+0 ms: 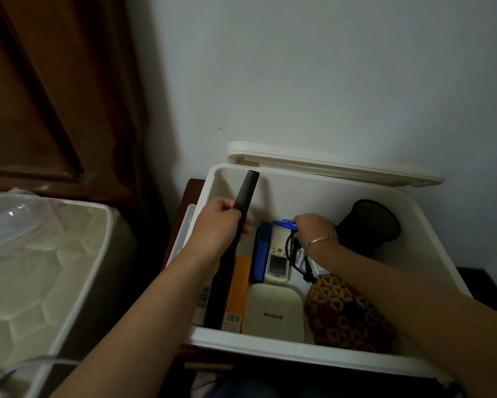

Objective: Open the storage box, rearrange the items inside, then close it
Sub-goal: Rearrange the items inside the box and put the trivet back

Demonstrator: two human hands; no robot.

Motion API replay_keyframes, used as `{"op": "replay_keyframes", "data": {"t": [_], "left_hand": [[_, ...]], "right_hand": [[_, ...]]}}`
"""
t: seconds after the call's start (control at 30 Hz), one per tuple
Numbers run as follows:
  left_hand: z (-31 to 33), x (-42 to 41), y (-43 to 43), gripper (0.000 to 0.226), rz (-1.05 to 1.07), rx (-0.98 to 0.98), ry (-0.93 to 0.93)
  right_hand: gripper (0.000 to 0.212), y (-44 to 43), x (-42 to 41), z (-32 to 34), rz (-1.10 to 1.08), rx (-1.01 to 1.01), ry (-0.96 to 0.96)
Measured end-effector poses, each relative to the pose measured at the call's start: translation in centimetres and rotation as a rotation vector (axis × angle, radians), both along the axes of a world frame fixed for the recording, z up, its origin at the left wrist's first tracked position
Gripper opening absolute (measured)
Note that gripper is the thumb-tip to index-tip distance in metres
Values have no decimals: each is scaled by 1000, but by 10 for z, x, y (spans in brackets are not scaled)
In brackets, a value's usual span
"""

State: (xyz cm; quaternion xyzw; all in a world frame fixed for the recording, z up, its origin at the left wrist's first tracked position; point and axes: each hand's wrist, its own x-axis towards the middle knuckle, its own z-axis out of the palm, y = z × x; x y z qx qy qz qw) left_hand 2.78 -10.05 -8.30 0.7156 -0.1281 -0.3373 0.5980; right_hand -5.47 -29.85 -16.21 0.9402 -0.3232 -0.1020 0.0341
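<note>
The white storage box (pixel 431 245) stands open, its lid (pixel 327 165) leaning back against the wall. My left hand (pixel 221 225) grips a black comb (pixel 245 191), held upright over the box's left side. My right hand (pixel 313 229) reaches into the box and holds blue pens (pixel 284 224) above a white remote (pixel 276 261). Inside also lie a blue case (pixel 260 251), an orange carton (pixel 237 291), a white flat case (pixel 274 310), a beaded pouch (pixel 345 311), a black mesh cup (pixel 368 225) on its side and a black cord (pixel 291 248).
A mattress (pixel 40 254) with clear plastic lies to the left. Dark wooden furniture (pixel 54 96) rises behind it. The box sits on a dark wooden stand (pixel 189 193) against a pale wall (pixel 327 67).
</note>
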Motion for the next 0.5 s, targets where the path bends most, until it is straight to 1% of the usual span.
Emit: {"op": "replay_keyframes", "data": {"t": [0.13,0.27,0.37,0.5], "left_hand": [[-2,0,-1,13,2,-10,8],[-2,1,-1,15,-7,4,-4],[-2,0,-1,15,-19,15,-8],[-3,0,-2,14,-22,30,-16]], "right_hand": [[18,-1,2,-4,35,-55,25],[16,-3,3,-3,34,-61,29],[15,-2,1,-2,52,-54,0],[17,-4,-6,2,79,-13,-91]]}}
